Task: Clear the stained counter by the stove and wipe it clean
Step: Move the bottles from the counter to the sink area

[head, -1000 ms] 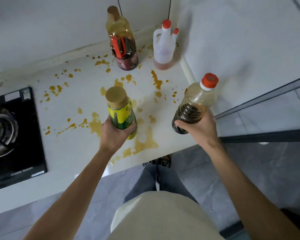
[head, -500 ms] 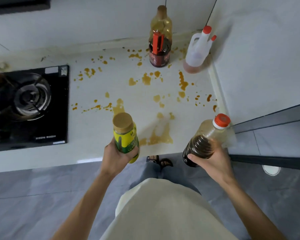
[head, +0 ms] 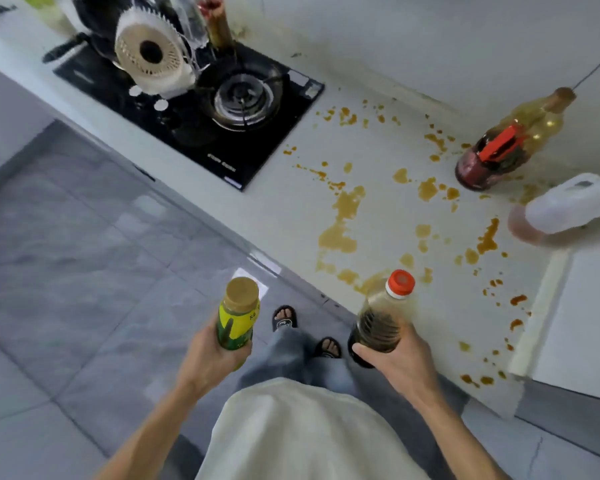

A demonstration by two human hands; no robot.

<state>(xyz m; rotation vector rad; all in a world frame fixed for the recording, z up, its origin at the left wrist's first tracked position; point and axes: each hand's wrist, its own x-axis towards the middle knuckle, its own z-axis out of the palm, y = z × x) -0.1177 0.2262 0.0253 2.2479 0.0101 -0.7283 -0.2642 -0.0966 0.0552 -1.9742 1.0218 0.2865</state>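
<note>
Stove (head: 201, 109): crowded with a pale round strainer-like piece and dark cookware, so it offers no safe spot for setting a bottle down
Left hand (head: 210, 355): wrapped round the yellow-green bottle (head: 236, 315), held over the floor; a loosened grip drops it on the tiles
Right hand (head: 397, 360): clamped low on the dark sauce bottle (head: 378, 317), tilted, red cap on (a poorly sealed cap could drip)
Counter (head: 291, 209): amber stains (head: 343, 216) spread from stove edge to far end, unwiped
Oil bottle (head: 510, 140) and white jug (head: 565, 206): standing among the splashes; wiping round them risks a knock-over
</note>
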